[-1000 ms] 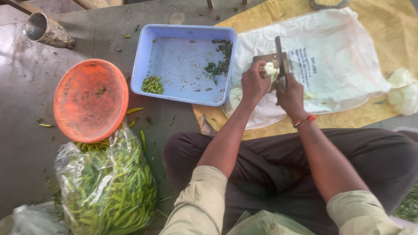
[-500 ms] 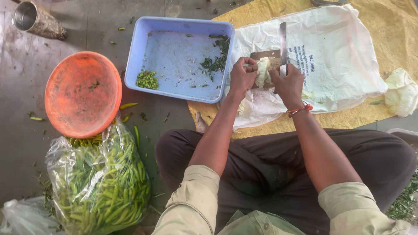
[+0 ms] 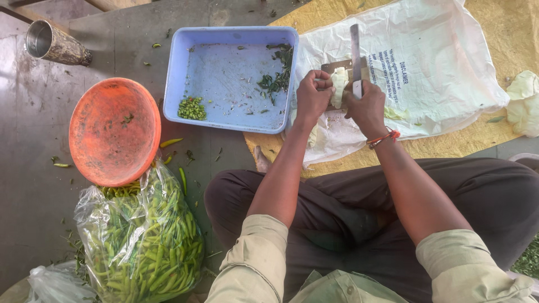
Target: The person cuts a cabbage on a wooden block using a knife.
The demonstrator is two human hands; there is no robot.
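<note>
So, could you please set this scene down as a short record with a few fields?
setting: person seated cross-legged on a grey floor, seen from above
left hand: grips a pale vegetable piece, pressed at the blade
right hand: on the same piece, beside the upright blade
under the blade: white plastic sack over a yellow cloth
blue tray: small heap of chopped green bits, some dark leaves
orange bowl: rests on the clear bag of green chillies
far left: steel cup lying on its side

even, soft daylight, weak shadows; mild glare on the white sack; sharp focus throughout.
</note>
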